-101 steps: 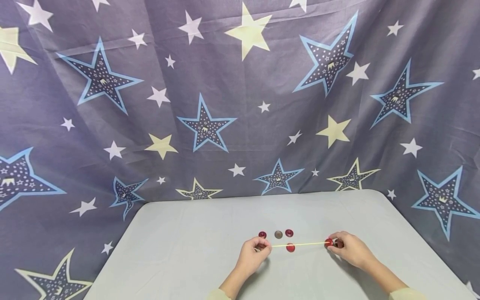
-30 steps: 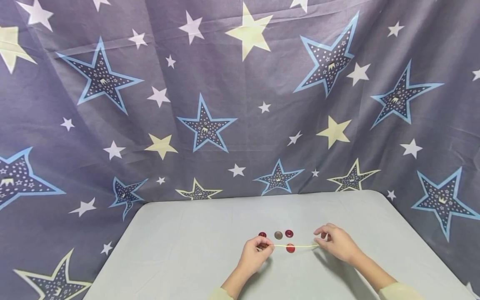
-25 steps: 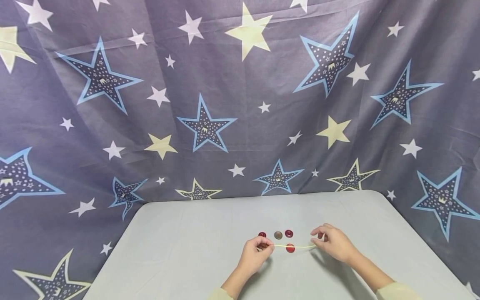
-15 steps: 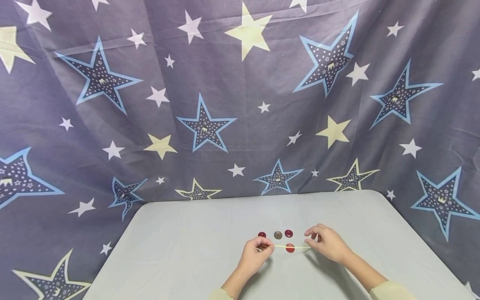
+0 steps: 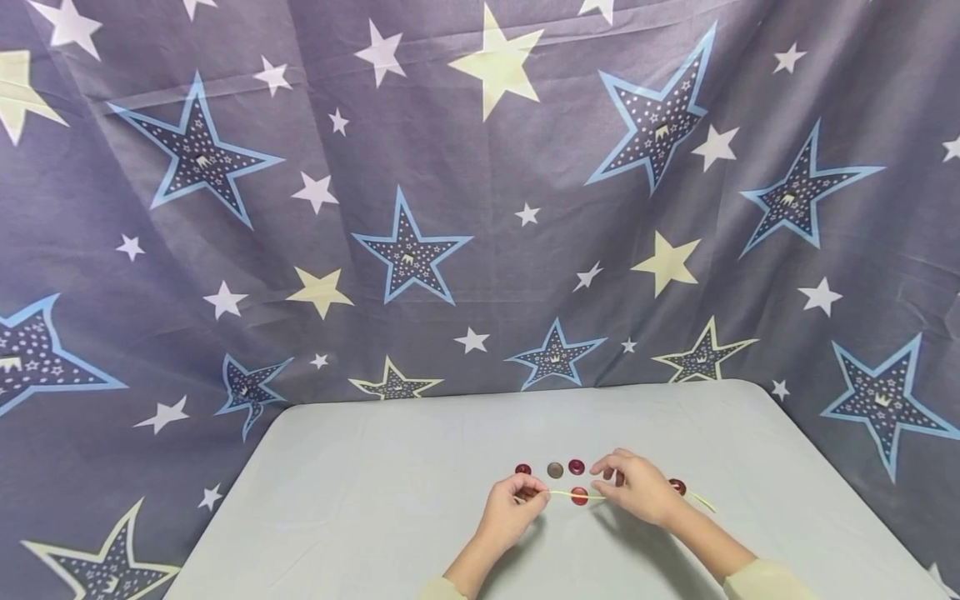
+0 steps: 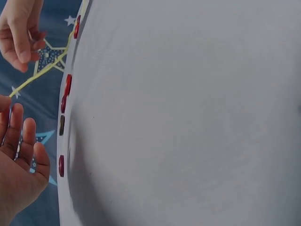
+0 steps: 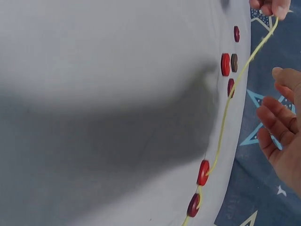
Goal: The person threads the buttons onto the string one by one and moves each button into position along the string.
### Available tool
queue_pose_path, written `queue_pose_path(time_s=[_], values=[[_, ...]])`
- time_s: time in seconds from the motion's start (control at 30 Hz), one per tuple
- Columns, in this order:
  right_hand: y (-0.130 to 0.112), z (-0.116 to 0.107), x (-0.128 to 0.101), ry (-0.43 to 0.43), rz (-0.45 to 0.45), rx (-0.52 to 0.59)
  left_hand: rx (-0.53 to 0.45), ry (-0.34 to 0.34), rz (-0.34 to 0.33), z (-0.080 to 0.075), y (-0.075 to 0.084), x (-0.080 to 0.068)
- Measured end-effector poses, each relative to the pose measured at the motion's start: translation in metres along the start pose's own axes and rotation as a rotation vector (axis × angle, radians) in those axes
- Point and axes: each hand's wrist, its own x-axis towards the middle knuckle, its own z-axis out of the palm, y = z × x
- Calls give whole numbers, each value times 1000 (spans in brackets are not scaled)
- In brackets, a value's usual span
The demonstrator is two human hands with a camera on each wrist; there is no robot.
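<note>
A yellow cord [image 5: 588,497] is pinched at one end by the left hand [image 5: 510,510]. Further along it is held loosely between the right hand [image 5: 637,492] fingertips, over the table [image 5: 360,500]. Two red buttons [image 7: 200,188] are threaded on it behind the right hand. Four loose buttons [image 5: 555,470] lie between the hands.

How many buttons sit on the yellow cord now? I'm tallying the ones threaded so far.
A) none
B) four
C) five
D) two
D: the right wrist view shows two red buttons strung on the cord; the other four lie loose on the table.
</note>
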Motion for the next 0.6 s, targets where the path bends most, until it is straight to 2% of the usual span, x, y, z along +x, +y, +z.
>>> queue_pose_path(time_s=[0.37,0.6], values=[[-17,15,4,-67,-15,61,11,5,19,1,1,0],[-22,21,6,-85,-77,70,10,6,21,2,2,-1]])
